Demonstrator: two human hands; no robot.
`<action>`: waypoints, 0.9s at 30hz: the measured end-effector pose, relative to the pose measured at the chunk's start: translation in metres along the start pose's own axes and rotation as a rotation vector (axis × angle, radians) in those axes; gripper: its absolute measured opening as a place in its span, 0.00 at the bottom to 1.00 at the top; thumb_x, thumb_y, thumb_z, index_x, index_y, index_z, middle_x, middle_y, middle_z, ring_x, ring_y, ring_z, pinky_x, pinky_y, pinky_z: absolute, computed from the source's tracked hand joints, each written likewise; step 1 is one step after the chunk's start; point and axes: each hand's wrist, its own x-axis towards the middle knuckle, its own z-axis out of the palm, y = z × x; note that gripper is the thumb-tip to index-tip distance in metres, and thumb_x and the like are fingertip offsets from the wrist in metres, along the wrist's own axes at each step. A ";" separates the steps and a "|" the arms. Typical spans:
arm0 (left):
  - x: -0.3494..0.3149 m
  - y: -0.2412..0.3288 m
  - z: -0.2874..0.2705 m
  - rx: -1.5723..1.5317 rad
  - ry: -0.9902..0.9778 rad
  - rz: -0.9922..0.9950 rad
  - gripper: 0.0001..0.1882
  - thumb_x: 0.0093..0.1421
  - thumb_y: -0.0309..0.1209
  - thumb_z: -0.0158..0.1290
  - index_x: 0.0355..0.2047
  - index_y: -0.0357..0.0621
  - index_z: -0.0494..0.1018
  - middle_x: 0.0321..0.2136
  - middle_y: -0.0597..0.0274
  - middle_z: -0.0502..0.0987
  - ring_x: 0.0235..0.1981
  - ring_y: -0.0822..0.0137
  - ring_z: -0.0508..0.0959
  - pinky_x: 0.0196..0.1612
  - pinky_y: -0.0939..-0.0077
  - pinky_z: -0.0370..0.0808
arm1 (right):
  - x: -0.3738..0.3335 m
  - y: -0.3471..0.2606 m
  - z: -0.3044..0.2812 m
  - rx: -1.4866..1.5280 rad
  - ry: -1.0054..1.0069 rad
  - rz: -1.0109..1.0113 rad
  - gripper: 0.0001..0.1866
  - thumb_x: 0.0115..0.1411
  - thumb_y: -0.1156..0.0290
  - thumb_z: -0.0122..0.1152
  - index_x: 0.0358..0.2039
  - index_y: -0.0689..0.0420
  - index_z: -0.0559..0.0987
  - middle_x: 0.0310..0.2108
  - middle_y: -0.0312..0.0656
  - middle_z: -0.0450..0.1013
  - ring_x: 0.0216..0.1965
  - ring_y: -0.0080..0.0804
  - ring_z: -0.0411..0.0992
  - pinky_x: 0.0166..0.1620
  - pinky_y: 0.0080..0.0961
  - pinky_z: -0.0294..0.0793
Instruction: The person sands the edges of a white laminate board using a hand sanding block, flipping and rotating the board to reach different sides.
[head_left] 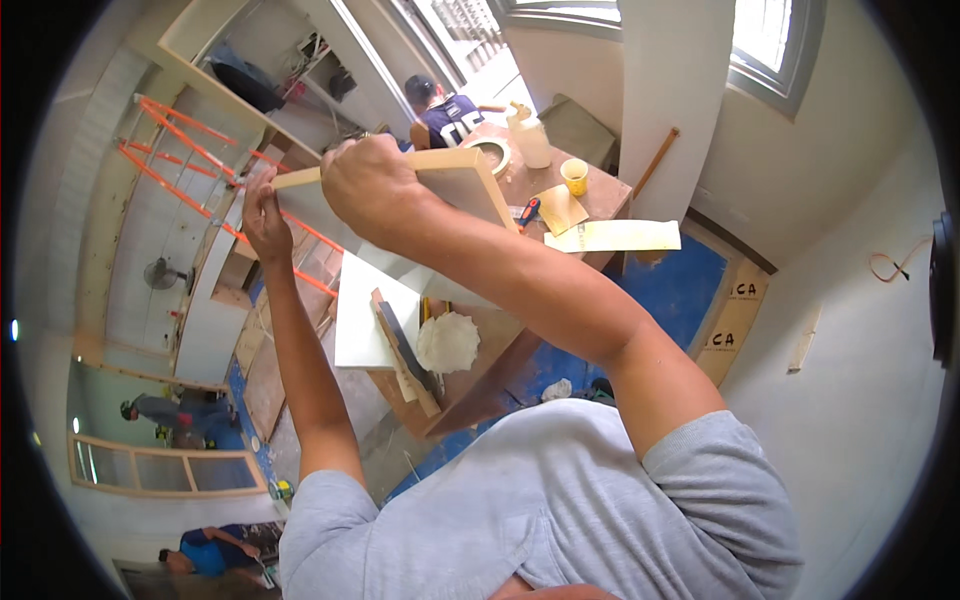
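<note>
Both bare arms reach up and ahead. The right grip is curled over the pale wood edge of a flat board, held up and tilted. The left grip touches its other end (I can't tell how tightly it closes). Below are a smooth white panel, long thin strips and a bumpy, round white lump. Farther off, a brown desk holds a yellow cup and a cloudy bottle. Beyond it is a person in dark blue.
</note>
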 end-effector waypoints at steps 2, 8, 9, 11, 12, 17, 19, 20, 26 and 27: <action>-0.002 -0.005 0.002 -0.045 0.011 -0.050 0.17 0.75 0.32 0.45 0.49 0.34 0.80 0.52 0.53 0.81 0.59 0.59 0.75 0.63 0.64 0.68 | -0.002 0.002 0.003 0.018 0.006 0.038 0.14 0.58 0.68 0.63 0.44 0.60 0.81 0.37 0.42 0.81 0.41 0.34 0.81 0.34 0.31 0.77; 0.009 0.007 0.006 -0.191 0.053 -0.432 0.17 0.73 0.37 0.46 0.49 0.43 0.81 0.49 0.61 0.79 0.49 0.68 0.77 0.49 0.75 0.72 | 0.005 0.004 0.006 0.023 -0.012 0.050 0.17 0.58 0.68 0.64 0.46 0.61 0.81 0.37 0.40 0.81 0.41 0.34 0.81 0.32 0.32 0.75; 0.011 0.006 0.006 -0.182 0.050 -0.467 0.17 0.72 0.36 0.46 0.49 0.43 0.81 0.49 0.62 0.79 0.48 0.68 0.77 0.47 0.76 0.72 | 0.004 0.003 0.006 0.025 -0.001 0.054 0.18 0.58 0.68 0.64 0.47 0.62 0.80 0.38 0.41 0.81 0.42 0.34 0.81 0.33 0.32 0.75; 0.015 0.003 0.012 -0.202 0.077 -0.428 0.16 0.71 0.34 0.45 0.46 0.41 0.81 0.46 0.62 0.79 0.46 0.67 0.77 0.50 0.72 0.72 | 0.003 0.003 0.006 0.023 0.024 0.072 0.19 0.58 0.68 0.64 0.48 0.63 0.80 0.41 0.42 0.81 0.43 0.35 0.81 0.35 0.31 0.75; 0.018 0.007 0.019 -0.212 0.084 -0.390 0.16 0.71 0.33 0.45 0.46 0.38 0.80 0.46 0.60 0.79 0.48 0.64 0.77 0.53 0.70 0.71 | 0.001 0.007 0.000 0.044 0.040 0.034 0.20 0.58 0.68 0.64 0.49 0.63 0.79 0.43 0.43 0.80 0.44 0.36 0.80 0.38 0.31 0.75; 0.001 -0.009 0.012 -0.176 0.108 -0.349 0.16 0.71 0.32 0.44 0.45 0.36 0.80 0.47 0.56 0.80 0.51 0.61 0.77 0.58 0.67 0.69 | -0.067 0.031 -0.045 0.492 0.529 -0.059 0.25 0.60 0.67 0.66 0.57 0.61 0.77 0.56 0.46 0.75 0.52 0.43 0.77 0.52 0.36 0.75; 0.006 -0.008 0.011 -0.122 0.101 -0.314 0.16 0.71 0.32 0.44 0.45 0.36 0.80 0.47 0.55 0.81 0.52 0.60 0.77 0.58 0.66 0.70 | -0.120 0.061 -0.044 0.740 0.671 0.067 0.29 0.59 0.70 0.70 0.61 0.56 0.75 0.60 0.47 0.73 0.57 0.46 0.75 0.58 0.39 0.75; 0.010 -0.005 0.016 -0.099 0.092 -0.297 0.16 0.71 0.32 0.44 0.45 0.35 0.80 0.47 0.55 0.81 0.52 0.60 0.77 0.59 0.66 0.70 | -0.138 0.074 -0.029 0.830 0.702 0.151 0.32 0.57 0.71 0.73 0.63 0.53 0.75 0.62 0.48 0.71 0.60 0.47 0.73 0.60 0.40 0.74; 0.024 0.002 0.050 -0.140 0.128 -0.350 0.18 0.72 0.33 0.43 0.45 0.35 0.80 0.47 0.55 0.81 0.51 0.61 0.77 0.58 0.66 0.70 | -0.149 0.082 0.041 0.783 0.820 0.127 0.40 0.58 0.69 0.73 0.70 0.48 0.67 0.60 0.46 0.70 0.49 0.45 0.77 0.45 0.38 0.81; 0.024 0.000 0.049 -0.100 0.102 -0.316 0.18 0.72 0.34 0.43 0.47 0.35 0.80 0.48 0.56 0.80 0.51 0.63 0.77 0.57 0.68 0.71 | -0.148 0.085 0.045 0.783 0.820 0.134 0.40 0.58 0.69 0.73 0.70 0.47 0.67 0.60 0.46 0.70 0.48 0.45 0.77 0.44 0.38 0.81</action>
